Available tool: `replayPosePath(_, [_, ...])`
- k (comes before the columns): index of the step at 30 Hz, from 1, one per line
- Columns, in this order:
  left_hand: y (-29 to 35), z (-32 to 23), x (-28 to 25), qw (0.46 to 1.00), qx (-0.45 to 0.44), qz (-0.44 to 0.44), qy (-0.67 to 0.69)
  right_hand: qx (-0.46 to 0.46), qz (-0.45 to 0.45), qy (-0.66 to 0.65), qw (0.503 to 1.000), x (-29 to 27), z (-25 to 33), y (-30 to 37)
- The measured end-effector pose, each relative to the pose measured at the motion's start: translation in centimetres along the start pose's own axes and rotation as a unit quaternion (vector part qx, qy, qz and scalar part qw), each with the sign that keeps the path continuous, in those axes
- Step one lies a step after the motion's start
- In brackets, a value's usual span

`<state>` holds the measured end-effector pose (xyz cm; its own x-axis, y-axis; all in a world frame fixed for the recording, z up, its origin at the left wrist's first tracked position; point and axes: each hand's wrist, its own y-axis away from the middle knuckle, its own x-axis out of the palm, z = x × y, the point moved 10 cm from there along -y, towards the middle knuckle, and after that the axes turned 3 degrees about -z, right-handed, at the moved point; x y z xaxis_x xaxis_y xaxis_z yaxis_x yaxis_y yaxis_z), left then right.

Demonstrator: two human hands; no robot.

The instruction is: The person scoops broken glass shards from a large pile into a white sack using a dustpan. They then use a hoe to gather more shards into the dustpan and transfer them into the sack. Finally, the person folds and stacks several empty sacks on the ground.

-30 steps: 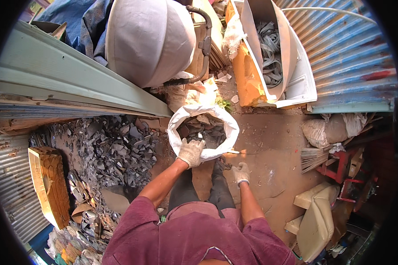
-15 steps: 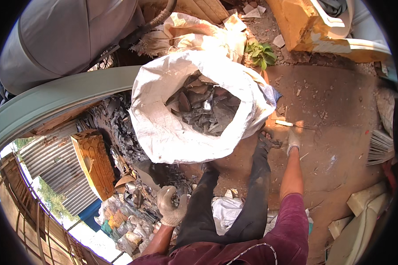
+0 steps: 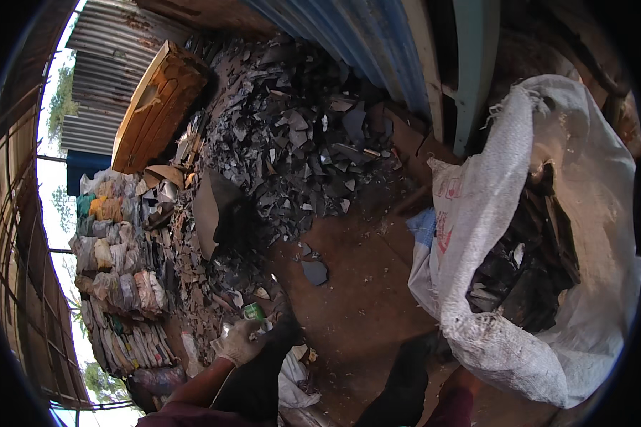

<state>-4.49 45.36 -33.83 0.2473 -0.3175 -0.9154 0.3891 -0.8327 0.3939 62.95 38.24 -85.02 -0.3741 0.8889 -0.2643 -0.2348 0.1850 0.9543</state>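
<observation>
My left hand (image 3: 238, 344), in a pale work glove, is low at the left beside my dark-trousered leg (image 3: 253, 381). Its fingers look loosely apart, with no held thing visible. Just past the fingertips a small green item (image 3: 253, 312) lies among the scraps. On the right stands a large white woven sack (image 3: 477, 220), its mouth wide and its rim rolled. Dark, flat broken pieces (image 3: 523, 267) fill part of it. My right arm (image 3: 461, 395) shows only briefly at the lower edge, and the sack hides the hand.
A heap of dark shards (image 3: 299, 142) spreads across the ground ahead. One grey shard (image 3: 314, 272) lies apart on the brown floor (image 3: 356, 285). Bundled plastic bags (image 3: 114, 263) line the left side. A worn yellow-brown panel (image 3: 160, 107) leans behind them, and blue corrugated sheeting (image 3: 356, 50) stands beyond.
My view has swung left, so the sack now sits at the right and the shard heap is in full view. My right hand has gone out of sight behind the sack.
</observation>
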Motion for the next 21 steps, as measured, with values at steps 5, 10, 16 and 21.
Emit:
replayPosePath(5, [-5.3, 7.6, 4.1, 0.995, -0.031, -0.079, 0.058, -0.059, -0.022, 0.022, 0.998, -1.7, 2.8, -2.6])
replayPosePath(10, [-11.0, 19.5, 1.3, 0.937, -0.090, -0.326, -0.084, -0.102, -0.081, 0.077, 0.988, -7.1, 4.7, 0.5])
replayPosePath(16, [-21.7, 32.6, -2.5, 0.945, -0.223, -0.198, -0.135, -0.136, -0.095, 0.131, 0.977, -4.1, 3.2, 5.5])
replayPosePath(21, [-24.3, 28.0, -1.6, 0.953, -0.074, -0.166, -0.241, -0.061, -0.089, 0.165, 0.980, 0.8, -0.1, 4.4])
